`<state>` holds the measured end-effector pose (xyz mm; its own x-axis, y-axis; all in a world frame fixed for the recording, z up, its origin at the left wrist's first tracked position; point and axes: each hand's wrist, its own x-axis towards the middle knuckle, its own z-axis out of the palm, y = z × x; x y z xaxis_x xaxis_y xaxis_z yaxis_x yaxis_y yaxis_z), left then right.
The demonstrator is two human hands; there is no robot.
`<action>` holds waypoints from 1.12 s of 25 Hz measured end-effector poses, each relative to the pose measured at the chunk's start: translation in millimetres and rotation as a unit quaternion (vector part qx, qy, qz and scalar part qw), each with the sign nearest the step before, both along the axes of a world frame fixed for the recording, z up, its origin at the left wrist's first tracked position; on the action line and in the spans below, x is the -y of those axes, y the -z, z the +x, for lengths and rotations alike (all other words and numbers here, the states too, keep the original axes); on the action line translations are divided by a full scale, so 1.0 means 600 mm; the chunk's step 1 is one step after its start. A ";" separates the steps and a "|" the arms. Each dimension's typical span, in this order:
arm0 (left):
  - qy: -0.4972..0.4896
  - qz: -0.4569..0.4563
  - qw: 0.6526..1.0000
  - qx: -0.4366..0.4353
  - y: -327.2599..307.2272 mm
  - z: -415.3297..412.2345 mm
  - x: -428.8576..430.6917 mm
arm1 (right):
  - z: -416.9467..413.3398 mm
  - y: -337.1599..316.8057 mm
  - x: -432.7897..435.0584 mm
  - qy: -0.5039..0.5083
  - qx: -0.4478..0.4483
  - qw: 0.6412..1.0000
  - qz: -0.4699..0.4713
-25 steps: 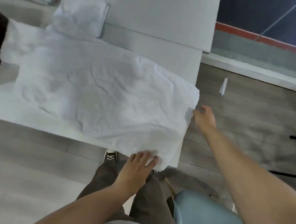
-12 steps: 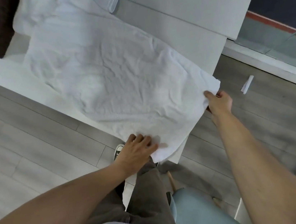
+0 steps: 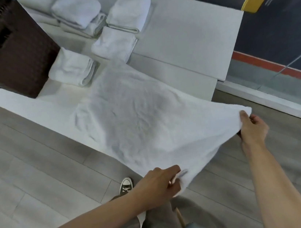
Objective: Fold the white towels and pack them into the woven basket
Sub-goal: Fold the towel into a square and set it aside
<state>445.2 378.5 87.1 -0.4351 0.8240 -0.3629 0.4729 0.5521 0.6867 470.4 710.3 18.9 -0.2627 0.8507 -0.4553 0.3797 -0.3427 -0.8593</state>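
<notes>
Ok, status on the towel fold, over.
Left hand pinches one corner of the large white unfolded towel, right hand the other. Towel partly on white table. Folded white towels beside dark brown woven basket. Nothing blocking.

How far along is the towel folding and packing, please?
Done: several folded towels lie on the table beside the woven basket. In hand: left hand and right hand pinch the near corners of a spread towel. Left: folding it and packing everything; the basket's inside is not visible.
</notes>
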 end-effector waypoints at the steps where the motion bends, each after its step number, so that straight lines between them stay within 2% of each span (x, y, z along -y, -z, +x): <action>1: -0.010 0.014 1.000 0.017 -0.016 0.000 -0.005 | -0.003 -0.017 -0.004 0.008 -0.013 1.000 0.004; 4: -0.056 0.034 0.996 0.059 -0.055 -0.012 -0.005 | -0.041 -0.066 0.005 -0.005 -0.052 0.999 0.009; 9: -0.170 0.056 0.980 0.088 -0.089 -0.079 0.059 | -0.183 -0.106 0.071 -0.110 -0.058 0.991 0.042; 13: -0.306 0.072 0.942 0.115 -0.093 -0.148 0.132 | -0.304 -0.126 0.145 -0.177 -0.045 0.980 0.076; 15: -0.343 0.054 0.926 0.145 -0.079 -0.186 0.173 | -0.364 -0.122 0.187 -0.209 -0.035 0.972 0.104; 20: -0.357 -0.039 0.910 0.208 0.006 -0.301 0.262 | -0.500 -0.075 0.288 -0.242 0.019 0.961 0.131; 23: -0.371 -0.079 0.901 0.211 0.061 -0.368 0.304 | -0.570 -0.036 0.347 -0.258 0.049 0.958 0.117; 25: -0.359 -0.107 0.906 0.197 0.101 -0.415 0.328 | -0.609 -0.009 0.379 -0.262 0.072 0.958 0.094; 28: -0.328 -0.178 0.912 0.171 0.152 -0.469 0.353 | -0.636 0.012 0.424 -0.304 0.049 0.951 0.014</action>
